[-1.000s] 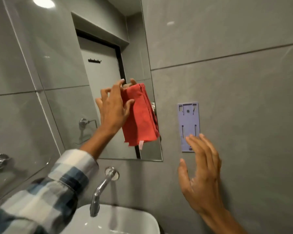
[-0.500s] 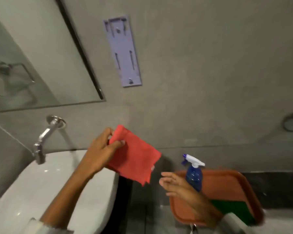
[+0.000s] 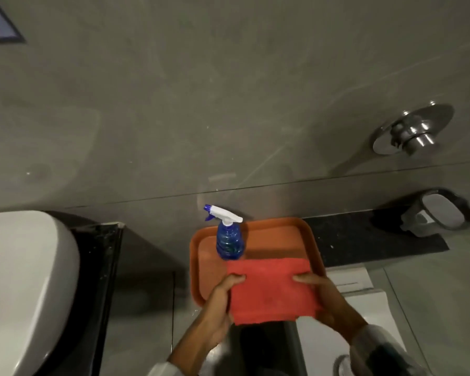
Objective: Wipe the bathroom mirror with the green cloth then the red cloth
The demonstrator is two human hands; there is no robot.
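Observation:
The red cloth [image 3: 272, 290] is folded flat and held over the near part of an orange tray [image 3: 272, 234]. My left hand [image 3: 217, 305] grips its left edge and my right hand [image 3: 329, 299] grips its right edge, thumbs on top. A blue spray bottle [image 3: 228, 241] with a white trigger head stands upright on the tray just beyond the cloth. The green cloth is hidden, and the mirror is out of view.
A white sink basin [image 3: 25, 289] sits at the left beside a black counter edge [image 3: 98, 280]. A chrome wall fitting [image 3: 413, 131] and a holder [image 3: 440, 213] are on the grey tiled wall at right. A white toilet tank [image 3: 364, 299] lies below the tray.
The view has dropped from the mirror to the tray. The red cloth went from my left hand alone at the mirror down over the tray, and my right hand has now taken its other edge.

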